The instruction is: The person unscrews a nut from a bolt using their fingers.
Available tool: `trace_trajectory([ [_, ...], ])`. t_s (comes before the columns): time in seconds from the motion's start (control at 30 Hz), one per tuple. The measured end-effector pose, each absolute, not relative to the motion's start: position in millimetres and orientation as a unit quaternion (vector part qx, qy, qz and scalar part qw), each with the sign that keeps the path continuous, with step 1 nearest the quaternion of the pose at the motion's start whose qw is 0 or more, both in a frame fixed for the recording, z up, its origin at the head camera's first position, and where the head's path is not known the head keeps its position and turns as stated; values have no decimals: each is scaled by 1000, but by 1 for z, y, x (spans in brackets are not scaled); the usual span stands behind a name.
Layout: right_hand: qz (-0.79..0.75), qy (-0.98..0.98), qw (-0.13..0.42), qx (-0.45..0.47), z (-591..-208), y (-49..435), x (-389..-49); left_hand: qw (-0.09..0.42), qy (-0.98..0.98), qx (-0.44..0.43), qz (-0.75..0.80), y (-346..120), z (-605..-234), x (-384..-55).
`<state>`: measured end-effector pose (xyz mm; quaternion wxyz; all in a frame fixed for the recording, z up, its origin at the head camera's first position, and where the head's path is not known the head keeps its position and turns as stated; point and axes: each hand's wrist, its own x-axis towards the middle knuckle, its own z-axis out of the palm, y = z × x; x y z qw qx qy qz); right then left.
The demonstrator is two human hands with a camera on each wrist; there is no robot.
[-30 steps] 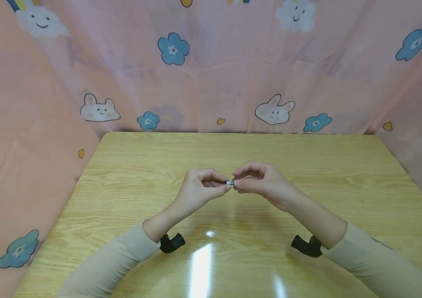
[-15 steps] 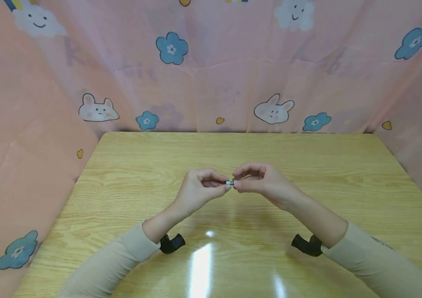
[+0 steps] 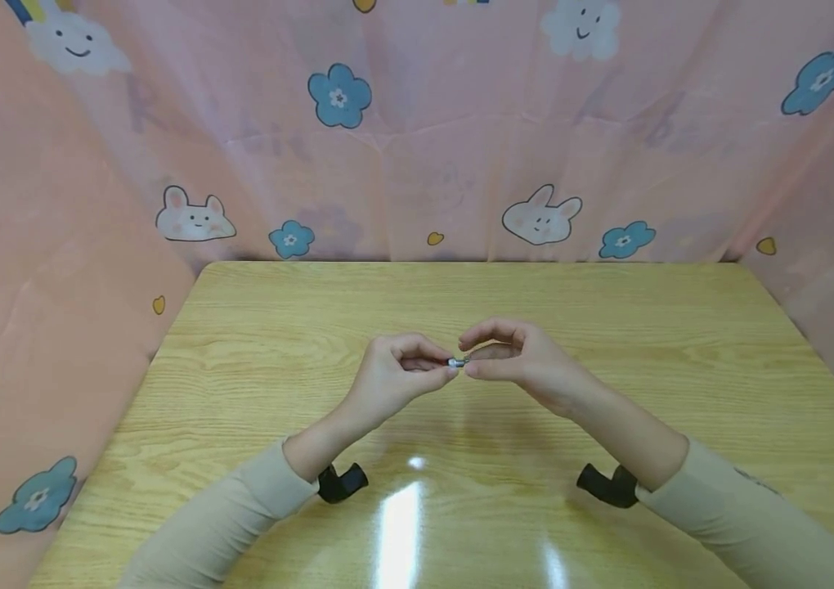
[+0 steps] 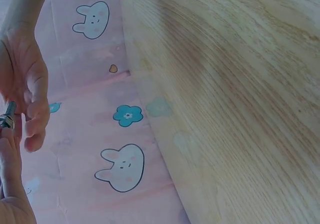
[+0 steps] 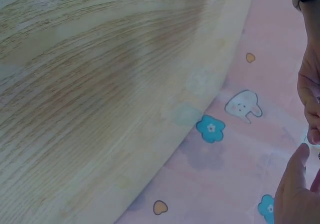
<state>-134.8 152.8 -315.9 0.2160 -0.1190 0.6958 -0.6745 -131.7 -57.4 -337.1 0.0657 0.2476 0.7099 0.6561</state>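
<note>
Over the middle of the table, my left hand (image 3: 398, 372) pinches a small metal bolt (image 3: 459, 362) between thumb and fingertips. In the left wrist view, the bolt's threaded end (image 4: 11, 107) points toward the other hand, and a nut (image 4: 6, 121) sits on it close to the left fingertips. My right hand (image 3: 527, 364) faces it from the right, fingers bent loosely and parted from the thumb. Its thumb tip (image 3: 472, 370) is right beside the bolt's free end. In the right wrist view the right thumb (image 5: 301, 159) stands out, while most of the bolt lies beyond the edge.
A wood-grain table (image 3: 277, 311) spreads beneath both hands, with bright reflections near the front. Pink printed cloth (image 3: 417, 164) encloses its back and sides. Black wrist mounts (image 3: 342, 483) hang under the beige sleeves (image 3: 240, 499).
The right thumb and fingers have parted slightly, and more of the bolt's end shows between them. The left hand keeps its pinch almost unmoved.
</note>
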Motion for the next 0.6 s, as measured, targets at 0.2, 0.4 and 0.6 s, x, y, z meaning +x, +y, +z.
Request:
trace_trajectory([
  [0.2,-684,685,231,-94,-314,151,-133,57,708,252,657,-56,-340,-131],
  [0.4,-691,680,229,-94,-315,151,-131,62,707,248,659,-56,-340,-130],
  [0.6,-682,690,206,-126,-313,155,-130,65,703,247,664,-56,-339,-130],
])
